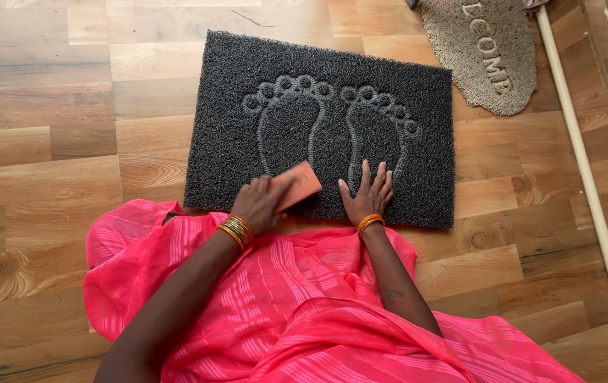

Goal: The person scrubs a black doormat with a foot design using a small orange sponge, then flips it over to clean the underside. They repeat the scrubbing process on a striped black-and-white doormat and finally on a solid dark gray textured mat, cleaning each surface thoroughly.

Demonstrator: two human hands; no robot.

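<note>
Wooden floor (48, 142), dark doormat (233, 106) — left hand (260, 206) gripping pink block (298, 186), right hand (366, 195) flat.

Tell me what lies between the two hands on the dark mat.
In the head view, only bare mat lies between the left hand, holding a pink block, and the flat right hand.

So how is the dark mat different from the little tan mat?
The dark mat is charcoal grey, while the tan mat is light beige. The dark mat is a rectangle with two raised footprints; the tan mat has a curved edge and letters. The dark mat shows whole, with the left hand holding a pink block on it and the right hand flat on it; the tan mat is untouched, partly cut off. Both lie on the wood floor.
</note>
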